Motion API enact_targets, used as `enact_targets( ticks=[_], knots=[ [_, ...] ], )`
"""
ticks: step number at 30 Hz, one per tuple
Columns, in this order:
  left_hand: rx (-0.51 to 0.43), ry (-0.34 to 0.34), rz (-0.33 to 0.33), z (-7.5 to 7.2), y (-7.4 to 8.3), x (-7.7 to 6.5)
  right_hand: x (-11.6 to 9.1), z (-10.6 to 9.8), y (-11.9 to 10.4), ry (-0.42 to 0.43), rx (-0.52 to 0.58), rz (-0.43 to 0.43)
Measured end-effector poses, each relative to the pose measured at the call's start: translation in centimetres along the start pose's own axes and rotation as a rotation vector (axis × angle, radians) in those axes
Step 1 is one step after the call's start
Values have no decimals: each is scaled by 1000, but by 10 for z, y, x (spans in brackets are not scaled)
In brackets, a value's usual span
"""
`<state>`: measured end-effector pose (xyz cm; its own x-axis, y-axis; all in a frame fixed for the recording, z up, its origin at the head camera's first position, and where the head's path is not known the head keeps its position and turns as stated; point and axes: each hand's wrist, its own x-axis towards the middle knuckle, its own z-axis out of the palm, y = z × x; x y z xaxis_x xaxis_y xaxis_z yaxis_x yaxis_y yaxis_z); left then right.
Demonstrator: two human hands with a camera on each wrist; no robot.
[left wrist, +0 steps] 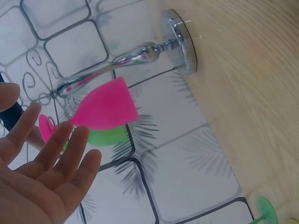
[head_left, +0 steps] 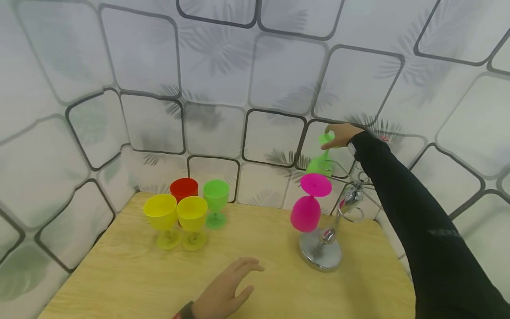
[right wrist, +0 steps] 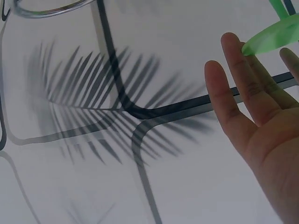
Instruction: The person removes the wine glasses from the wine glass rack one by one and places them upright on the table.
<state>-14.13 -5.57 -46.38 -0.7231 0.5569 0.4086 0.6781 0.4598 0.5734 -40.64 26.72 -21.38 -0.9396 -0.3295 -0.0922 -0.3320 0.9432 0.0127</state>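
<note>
My right hand is raised at the chrome glass stand, thumb and fingers pinching the foot of a green goblet. This goblet is upside down, its bowl behind the stand's wire arms. In the right wrist view, fingertips meet the rim of its green foot. A pink goblet hangs bowl down on the near side of the stand. Low over the table's front, my left hand holds nothing, fingers loosely extended. The left wrist view shows the pink bowl beyond its fingers.
Two yellow goblets, a red goblet and another green goblet stand upright at the left of the wooden table. A patterned wall covering rises behind and at the sides.
</note>
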Motion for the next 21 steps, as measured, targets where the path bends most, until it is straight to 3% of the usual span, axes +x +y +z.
enact_targets(
  ticks=[10,21],
  knots=[
    [8,22,24,4,0,1,9,-2,-49,1,-7,-92],
    [-21,-24,6,6,-1,3,-6,15,-116,-43,22,-341]
  ],
)
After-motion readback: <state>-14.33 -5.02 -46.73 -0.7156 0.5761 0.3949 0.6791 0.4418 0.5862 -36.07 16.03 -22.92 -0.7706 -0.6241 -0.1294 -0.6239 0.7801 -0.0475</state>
